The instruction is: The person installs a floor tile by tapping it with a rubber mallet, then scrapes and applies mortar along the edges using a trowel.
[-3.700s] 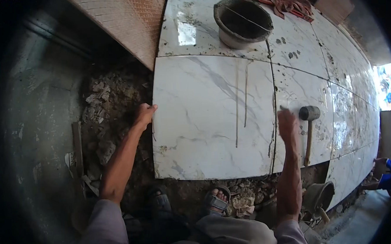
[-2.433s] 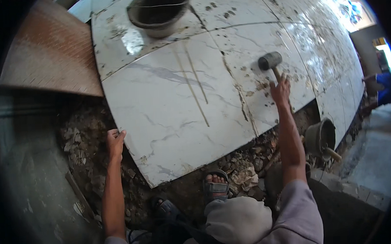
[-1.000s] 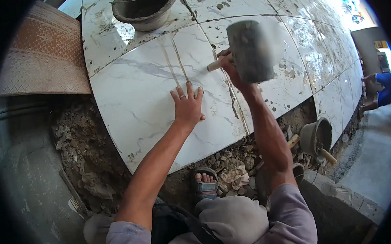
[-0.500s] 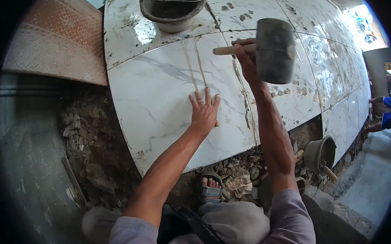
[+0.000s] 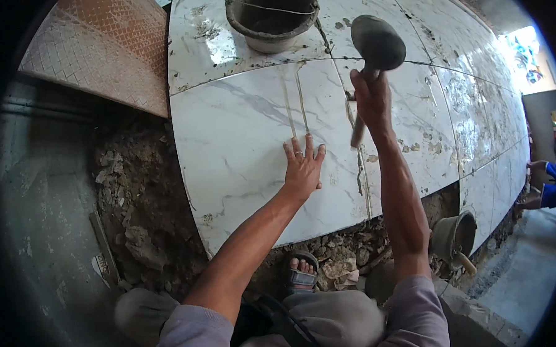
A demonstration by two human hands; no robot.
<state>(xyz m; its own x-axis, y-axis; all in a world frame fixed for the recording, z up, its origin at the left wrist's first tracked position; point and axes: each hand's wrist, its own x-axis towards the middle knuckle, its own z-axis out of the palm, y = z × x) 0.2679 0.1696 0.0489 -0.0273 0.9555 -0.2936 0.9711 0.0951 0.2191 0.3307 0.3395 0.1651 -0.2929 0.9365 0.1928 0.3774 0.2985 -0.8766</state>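
My left hand (image 5: 304,172) lies flat with fingers spread on a large white marble-patterned tile (image 5: 240,156). Two muddy streaks run across the tile beyond those fingertips. My right hand (image 5: 373,104) is wrapped round the handle of a rubber mallet (image 5: 378,42), holding it raised above the tiles to the right. The mallet's dark head points away from me, and its wooden handle end sticks out below my fist. A dirt-smeared joint runs between this tile and the one to its right.
A mortar-stained bucket (image 5: 271,19) stands on the far tiles. Another bucket (image 5: 454,237), tipped, lies at the right beside a wooden handle. Rubble and soil (image 5: 136,204) border the tile edge. An orange-brown textured panel (image 5: 99,51) is at upper left. Another person's blue-clad limbs (image 5: 548,183) show far right.
The mallet has turned in my right hand from sideways to head-away, its head higher in the picture. My left hand stays on the tile while the whole view has shifted slightly.
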